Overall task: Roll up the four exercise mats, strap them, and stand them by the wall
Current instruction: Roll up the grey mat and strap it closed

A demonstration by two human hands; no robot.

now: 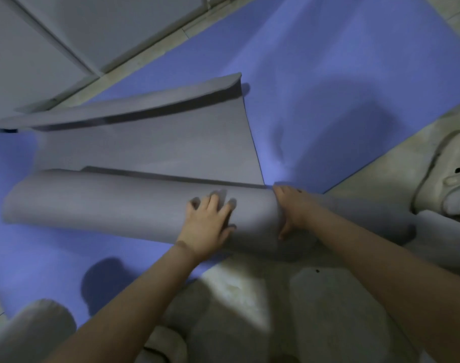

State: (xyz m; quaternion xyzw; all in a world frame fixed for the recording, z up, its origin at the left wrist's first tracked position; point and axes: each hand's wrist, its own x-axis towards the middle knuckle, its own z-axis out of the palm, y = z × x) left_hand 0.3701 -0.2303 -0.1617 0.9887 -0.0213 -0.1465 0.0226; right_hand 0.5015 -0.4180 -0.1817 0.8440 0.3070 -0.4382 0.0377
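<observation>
The grey mat (145,153), smooth matte foam, is half rolled into a thick cylinder under both hands and lies on a flat blue mat (328,87). Its unrolled sheet extends beyond the fingertips. Left hand (208,226): palm down on the roll, fingers spread and straight, pressing. Right hand (293,208): laid across the roll, fingers extended, thumb on the near side, unclenched. A second grey roll (38,328) lies beside the left elbow.

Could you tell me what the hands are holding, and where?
Neither grips anything: the left hand presses flat atop the grey mat roll, and the right hand rests against its right end.
</observation>
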